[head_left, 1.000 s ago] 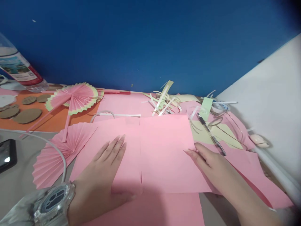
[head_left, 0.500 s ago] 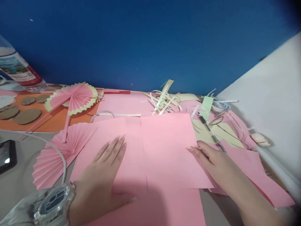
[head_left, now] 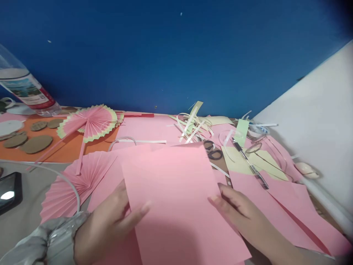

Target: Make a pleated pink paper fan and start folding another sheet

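Note:
A sheet of pink paper (head_left: 173, 191) is held between both hands, raised a little over other pink sheets. My left hand (head_left: 116, 217) grips its left edge, thumb on top and the fingers hidden behind it. On the right edge, my right hand (head_left: 237, 209) pinches the paper with the thumb in front. Just beyond the sheet's top right corner lie black-handled scissors (head_left: 213, 150), partly covered by paper. A folded pink paper fan (head_left: 79, 180) rests left of my left hand.
A pen (head_left: 250, 163) lies on paper at right. Paper strips (head_left: 194, 125) are heaped at the back. Pink-and-green fans (head_left: 91, 121), cardboard discs (head_left: 35, 144), a bottle (head_left: 30, 90) and a phone (head_left: 10, 191) are at left. A blue wall (head_left: 165, 55) stands behind.
My left hand went from lying flat on the paper to gripping its left edge. The sheet has been lifted and shifted left toward me, uncovering the scissors. My right hand still holds its edge.

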Motion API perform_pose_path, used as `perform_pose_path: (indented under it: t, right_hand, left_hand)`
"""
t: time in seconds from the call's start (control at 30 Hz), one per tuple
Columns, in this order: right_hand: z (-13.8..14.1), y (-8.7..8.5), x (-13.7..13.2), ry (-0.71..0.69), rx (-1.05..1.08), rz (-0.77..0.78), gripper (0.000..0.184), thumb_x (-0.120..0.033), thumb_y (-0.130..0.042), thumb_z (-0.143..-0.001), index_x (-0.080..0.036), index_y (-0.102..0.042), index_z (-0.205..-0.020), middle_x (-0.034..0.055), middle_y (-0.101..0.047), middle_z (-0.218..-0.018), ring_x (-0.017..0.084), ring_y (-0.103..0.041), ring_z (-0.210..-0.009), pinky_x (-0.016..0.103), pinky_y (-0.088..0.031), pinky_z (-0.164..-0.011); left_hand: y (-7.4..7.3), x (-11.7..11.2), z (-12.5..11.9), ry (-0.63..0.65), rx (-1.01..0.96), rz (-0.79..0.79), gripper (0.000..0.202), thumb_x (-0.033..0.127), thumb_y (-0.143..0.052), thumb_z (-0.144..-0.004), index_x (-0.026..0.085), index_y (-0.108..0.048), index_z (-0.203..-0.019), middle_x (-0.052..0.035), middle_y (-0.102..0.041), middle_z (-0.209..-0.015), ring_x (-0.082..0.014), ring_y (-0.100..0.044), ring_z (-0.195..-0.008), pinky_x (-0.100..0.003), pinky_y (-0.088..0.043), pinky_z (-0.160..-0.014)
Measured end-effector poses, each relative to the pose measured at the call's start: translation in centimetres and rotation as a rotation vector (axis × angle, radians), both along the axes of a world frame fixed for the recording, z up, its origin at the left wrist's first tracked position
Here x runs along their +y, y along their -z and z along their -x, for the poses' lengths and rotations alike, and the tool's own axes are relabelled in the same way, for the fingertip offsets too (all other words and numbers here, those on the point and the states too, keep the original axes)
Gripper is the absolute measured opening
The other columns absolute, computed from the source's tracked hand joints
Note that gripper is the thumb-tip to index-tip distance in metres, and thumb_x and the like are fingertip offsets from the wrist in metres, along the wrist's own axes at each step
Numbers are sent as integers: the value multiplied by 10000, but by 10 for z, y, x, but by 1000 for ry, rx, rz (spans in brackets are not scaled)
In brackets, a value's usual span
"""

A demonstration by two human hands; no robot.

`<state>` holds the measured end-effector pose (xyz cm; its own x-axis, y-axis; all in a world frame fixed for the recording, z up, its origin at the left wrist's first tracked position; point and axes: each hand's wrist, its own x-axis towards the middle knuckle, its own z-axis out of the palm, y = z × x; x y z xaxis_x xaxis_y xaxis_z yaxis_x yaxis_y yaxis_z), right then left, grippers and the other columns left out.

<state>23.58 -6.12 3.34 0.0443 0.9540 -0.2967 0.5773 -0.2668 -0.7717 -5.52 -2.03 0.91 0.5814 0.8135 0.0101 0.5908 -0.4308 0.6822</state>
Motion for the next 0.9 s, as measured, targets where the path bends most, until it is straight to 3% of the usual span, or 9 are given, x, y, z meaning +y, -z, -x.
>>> perform_pose_path:
  t: [0.1, 0.17, 0.33, 0.5, 0.63, 0.8, 0.9]
  right_hand:
    - [8, -1, 0, 2, 78, 10, 394, -577, -512, -834, -215, -509, -678, -13, -481, -609, 154, -468, -587, 257, -426, -537]
    - [8, -1, 1, 20, 104, -16, 377, -577, -514, -830, -223, -508, -699, -7, -474, -632, 164, -467, -621, 267, -438, -577]
    - [-3, 3, 2, 47, 68, -32, 413, -572, -489, -858, -218, -433, -652, -32, -364, -622, 120, -382, -566, 221, -367, -524]
    - [-6, 7, -1, 120, 68, -35, 414, -572, -525, -842, -214, -448, -651, -36, -368, -604, 110, -373, -554, 210, -348, -504]
    - [-5, 8, -3, 139, 131, -66, 369, -570, -535, -840, -227, -508, -706, -31, -423, -592, 122, -438, -549, 229, -398, -530]
    - [-5, 8, -5, 31, 171, -119, 357, -549, -514, -864, -222, -573, -734, 12, -552, -699, 154, -530, -667, 243, -433, -596]
    - [-4, 5, -4, 64, 192, -137, 378, -537, -473, -889, -215, -562, -710, 21, -566, -730, 170, -544, -704, 257, -441, -613]
  left_hand:
    - [-5, 7, -3, -29, -96, 234, 414, 437, -416, -949, 207, -556, -1263, -39, -683, -1124, -224, -638, -1031, -311, -543, -887]
    - [-5, 8, -2, -27, -102, 282, 378, 451, -450, -930, 190, -612, -1149, -33, -701, -1032, -211, -650, -964, -295, -547, -861]
    - [-3, 9, -1, 34, -32, 120, 244, 413, -558, -862, 217, -646, -977, -19, -713, -888, -201, -645, -858, -327, -539, -856]
    - [-10, 12, -6, 182, 15, -1, 162, 334, -547, -866, 252, -676, -919, 3, -715, -990, -194, -632, -964, -407, -408, -1058]
    - [-14, 10, -7, 161, 46, -25, 219, 401, -536, -872, 258, -694, -925, 17, -725, -854, -193, -657, -860, -438, -391, -1072]
    - [-15, 6, -6, 169, 55, -48, 321, 430, -601, -825, 229, -673, -1065, -33, -708, -1065, -202, -645, -966, -455, -326, -1124]
    - [-16, 2, -4, 154, 43, 7, 269, 402, -608, -820, 212, -682, -995, -40, -672, -1137, -204, -612, -1066, -474, -230, -1171]
